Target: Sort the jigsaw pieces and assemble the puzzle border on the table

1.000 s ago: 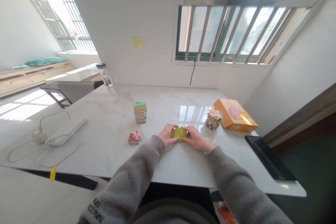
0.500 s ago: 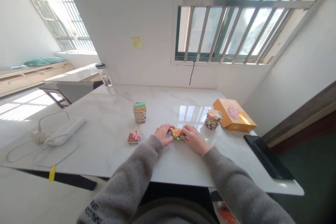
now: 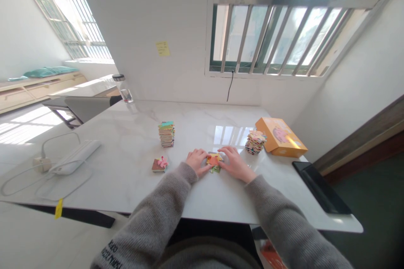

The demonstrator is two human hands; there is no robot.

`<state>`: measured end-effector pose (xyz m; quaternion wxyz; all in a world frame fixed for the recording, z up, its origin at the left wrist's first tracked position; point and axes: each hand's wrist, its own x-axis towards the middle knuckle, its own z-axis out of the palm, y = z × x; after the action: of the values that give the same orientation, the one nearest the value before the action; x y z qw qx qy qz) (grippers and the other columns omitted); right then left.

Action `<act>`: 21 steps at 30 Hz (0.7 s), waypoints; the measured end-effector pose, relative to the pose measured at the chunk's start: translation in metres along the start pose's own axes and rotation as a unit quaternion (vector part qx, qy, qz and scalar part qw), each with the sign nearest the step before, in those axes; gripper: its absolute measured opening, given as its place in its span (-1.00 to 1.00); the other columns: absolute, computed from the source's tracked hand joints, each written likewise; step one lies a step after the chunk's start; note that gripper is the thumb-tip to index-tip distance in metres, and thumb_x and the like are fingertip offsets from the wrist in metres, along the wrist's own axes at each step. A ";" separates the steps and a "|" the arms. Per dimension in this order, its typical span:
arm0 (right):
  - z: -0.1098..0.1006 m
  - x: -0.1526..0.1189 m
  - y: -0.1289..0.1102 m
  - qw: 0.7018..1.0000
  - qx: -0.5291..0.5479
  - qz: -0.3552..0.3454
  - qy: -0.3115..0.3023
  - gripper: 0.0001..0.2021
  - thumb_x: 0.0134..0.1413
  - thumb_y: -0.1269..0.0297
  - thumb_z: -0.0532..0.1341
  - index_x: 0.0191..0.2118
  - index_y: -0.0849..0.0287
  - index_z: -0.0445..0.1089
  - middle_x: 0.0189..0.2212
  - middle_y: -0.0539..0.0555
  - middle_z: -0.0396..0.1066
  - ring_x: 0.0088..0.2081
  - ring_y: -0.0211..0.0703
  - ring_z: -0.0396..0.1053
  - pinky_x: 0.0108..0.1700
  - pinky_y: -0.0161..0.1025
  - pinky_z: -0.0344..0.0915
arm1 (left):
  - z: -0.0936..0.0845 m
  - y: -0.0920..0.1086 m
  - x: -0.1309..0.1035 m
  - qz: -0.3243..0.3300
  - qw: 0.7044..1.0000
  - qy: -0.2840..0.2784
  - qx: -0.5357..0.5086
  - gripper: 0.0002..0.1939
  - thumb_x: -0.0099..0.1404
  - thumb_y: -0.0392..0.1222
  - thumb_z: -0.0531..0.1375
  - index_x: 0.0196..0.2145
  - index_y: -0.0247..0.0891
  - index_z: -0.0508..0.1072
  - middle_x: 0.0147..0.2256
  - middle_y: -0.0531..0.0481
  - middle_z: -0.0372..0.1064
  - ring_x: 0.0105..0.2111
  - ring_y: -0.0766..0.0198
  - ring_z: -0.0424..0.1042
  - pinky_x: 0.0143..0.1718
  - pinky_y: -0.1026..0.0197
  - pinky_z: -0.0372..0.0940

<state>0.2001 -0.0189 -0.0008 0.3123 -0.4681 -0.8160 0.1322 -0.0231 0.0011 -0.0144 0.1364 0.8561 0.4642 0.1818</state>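
Observation:
Between my two hands lies a small cluster of colourful puzzle pieces (image 3: 215,159), orange and yellow on top with green showing below. My left hand (image 3: 197,161) grips its left edge, thumb and fingertips against the pieces. From the other side my right hand (image 3: 235,165) holds the right edge, the thumb pressed on it and the index finger curved above. Left of my hands sits a low brown pile (image 3: 158,165) with a pink piece (image 3: 163,162) on top. A tall stack of thin pieces (image 3: 166,135) rises behind it. Another stack of puzzle pieces (image 3: 255,143) stands to the right.
An orange box (image 3: 285,136) with a pink pig picture is beside the right stack. A black flat object (image 3: 320,189) lies along the right table edge. A white power strip (image 3: 75,157) with cables is on the left, and a clear bottle (image 3: 124,89) stands at the back left.
My right fingers have spread and lifted off the top of the pieces. The orange piece now lies flatter and more exposed, with more green showing beneath. The view has shifted slightly.

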 end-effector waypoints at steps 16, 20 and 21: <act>0.003 0.000 0.004 0.995 0.040 -0.056 -0.072 -0.55 0.21 0.36 0.21 0.20 0.01 0.26 0.15 0.12 0.36 0.16 0.02 0.28 0.25 0.08 0.17 | -0.003 -0.002 0.000 0.023 0.998 -0.012 0.062 -0.35 0.23 0.09 0.27 0.18 -0.28 0.29 0.02 -0.21 0.40 0.03 -0.06 0.33 0.00 -0.04 0.22; 0.008 -0.001 0.003 0.998 0.037 -0.020 -0.046 -0.54 0.20 0.37 0.19 0.21 0.09 0.25 0.11 0.19 0.38 0.11 0.04 0.31 0.20 0.09 0.21 | -0.009 0.004 -0.003 0.020 0.993 0.016 0.112 -0.40 0.23 0.14 0.25 0.09 -0.30 0.38 -0.06 -0.22 0.46 -0.02 -0.07 0.37 -0.04 -0.05 0.19; 0.008 0.000 0.002 0.999 0.041 -0.009 -0.034 -0.54 0.19 0.36 0.19 0.21 0.12 0.25 0.06 0.20 0.41 0.07 0.04 0.33 0.18 0.09 0.22 | -0.011 0.005 -0.003 0.013 0.993 0.026 0.117 -0.42 0.22 0.15 0.25 0.06 -0.30 0.40 -0.08 -0.22 0.47 -0.04 -0.07 0.38 -0.04 -0.05 0.17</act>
<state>0.1963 -0.0176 -0.0081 0.3043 -0.4427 -0.8242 0.1792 -0.0255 -0.0036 -0.0034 0.0209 0.8670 0.4745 0.1509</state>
